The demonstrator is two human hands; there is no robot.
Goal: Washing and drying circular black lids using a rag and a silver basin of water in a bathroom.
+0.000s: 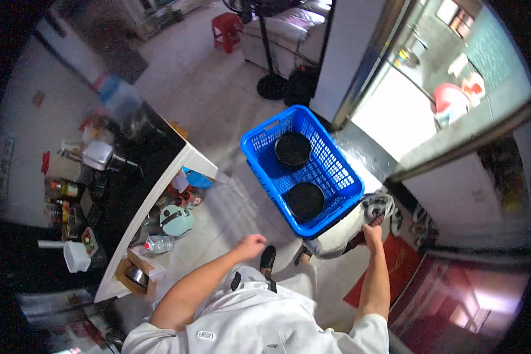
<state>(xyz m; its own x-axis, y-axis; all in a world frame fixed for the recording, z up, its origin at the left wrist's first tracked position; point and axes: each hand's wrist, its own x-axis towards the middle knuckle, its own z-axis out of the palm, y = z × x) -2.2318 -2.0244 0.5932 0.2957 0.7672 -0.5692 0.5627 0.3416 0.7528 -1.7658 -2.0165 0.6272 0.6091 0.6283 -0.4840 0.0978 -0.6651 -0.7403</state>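
Note:
A blue plastic laundry-style basket point(259, 137) stands in front of me with two round black containers inside, the far container point(292, 150) and the near container point(305, 200). Just behind the basket's near right corner is a whitish bulky thing point(335, 234) that looks wrapped in clear plastic. My right hand point(373, 233) is closed beside it, around a dark reddish-brown piece whose kind I cannot make out. My left hand point(252, 245) hangs left of the basket's near end, fingers curled in and holding nothing visible.
On the left runs a black counter point(144, 156) with bottles and pots; its lower shelf bears a pale green rice cooker point(177, 221) and a plastic bottle point(159, 243). A red mat point(389, 272) and shoes lie at the right. Beyond are a doorway, a fan stand and a red stool point(226, 30).

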